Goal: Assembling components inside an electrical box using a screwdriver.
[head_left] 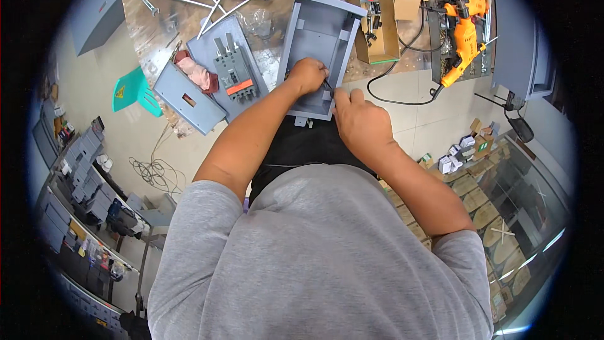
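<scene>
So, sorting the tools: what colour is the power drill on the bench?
Orange with black parts; the power drill shows best in the head view, at upper right.

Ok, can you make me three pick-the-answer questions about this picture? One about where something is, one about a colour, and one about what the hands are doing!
1. Where is the orange drill?
A. right end of the workbench
B. on the floor
C. in a hand

2. What colour is the open metal box?
A. red
B. grey
C. yellow

3. What is the right hand doing?
A. hanging free
B. holding a thin dark tool in the box
C. waving

Answers: 1 A, it lies beside a cardboard box. 2 B, its walls are grey. 3 B, the left hand grips it too.
</scene>
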